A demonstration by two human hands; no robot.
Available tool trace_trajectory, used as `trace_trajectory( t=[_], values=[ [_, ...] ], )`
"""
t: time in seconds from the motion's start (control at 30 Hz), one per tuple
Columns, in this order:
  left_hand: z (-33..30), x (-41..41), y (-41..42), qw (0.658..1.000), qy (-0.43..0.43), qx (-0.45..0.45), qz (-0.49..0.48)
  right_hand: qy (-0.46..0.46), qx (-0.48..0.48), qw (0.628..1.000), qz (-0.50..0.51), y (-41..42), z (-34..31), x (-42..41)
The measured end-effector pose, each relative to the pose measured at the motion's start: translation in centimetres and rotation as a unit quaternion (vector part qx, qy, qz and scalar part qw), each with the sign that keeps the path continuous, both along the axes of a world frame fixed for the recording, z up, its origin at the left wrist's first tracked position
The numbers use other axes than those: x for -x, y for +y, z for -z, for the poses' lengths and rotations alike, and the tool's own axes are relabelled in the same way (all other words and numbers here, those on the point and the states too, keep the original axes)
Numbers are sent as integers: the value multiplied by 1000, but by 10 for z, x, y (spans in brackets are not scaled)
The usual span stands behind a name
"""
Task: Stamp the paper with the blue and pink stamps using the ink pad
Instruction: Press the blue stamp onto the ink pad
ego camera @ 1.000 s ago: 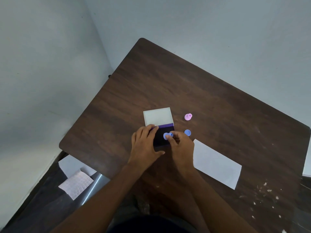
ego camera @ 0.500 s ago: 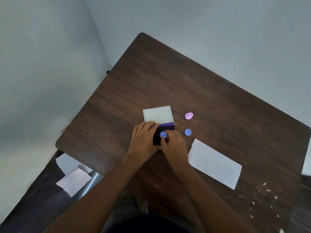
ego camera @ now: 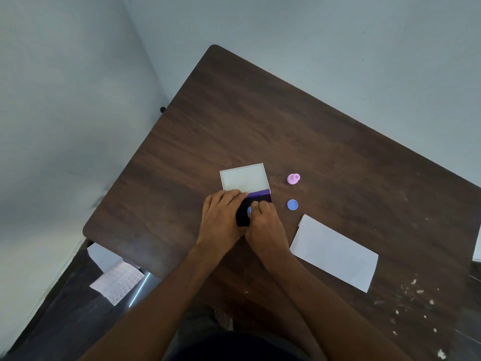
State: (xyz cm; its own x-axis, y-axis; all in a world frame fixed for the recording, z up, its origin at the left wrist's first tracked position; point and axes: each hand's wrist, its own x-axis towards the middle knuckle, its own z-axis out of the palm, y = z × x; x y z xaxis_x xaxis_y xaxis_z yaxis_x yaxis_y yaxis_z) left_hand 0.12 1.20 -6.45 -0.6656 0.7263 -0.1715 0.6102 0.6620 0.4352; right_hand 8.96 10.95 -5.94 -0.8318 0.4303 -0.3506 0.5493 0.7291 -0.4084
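The ink pad lies open on the brown table, its white lid folded back. My left hand rests flat on the pad's left side and holds it down. My right hand pinches the blue stamp and presses it onto the dark pad. A blue round cap lies right of the pad. The pink stamp stands farther back. The white paper lies to the right of my right hand.
Another white sheet's edge shows at the right border. Small white crumbs are scattered on the table's near right. On the floor at left lie a sheet of round stickers and a white paper.
My right hand has slid the blue stamp a little to the left on the ink pad. The left hand has stayed on the pad.
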Motion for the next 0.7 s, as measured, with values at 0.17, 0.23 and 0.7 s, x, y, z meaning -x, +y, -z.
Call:
trace_trajectory(
  t=[0.17,0.23,0.7],
  values=[
    [1,1,-1,1000,-10,8,7,5,-13,1000,-21,3,1,-1],
    [2,1,-2,1000,-10,8,8,6,-11,1000,-20,4,1,0],
    [-3,-1,0,1000,-12,-5,-3,40,6,999,2,2,5,-3]
  ],
)
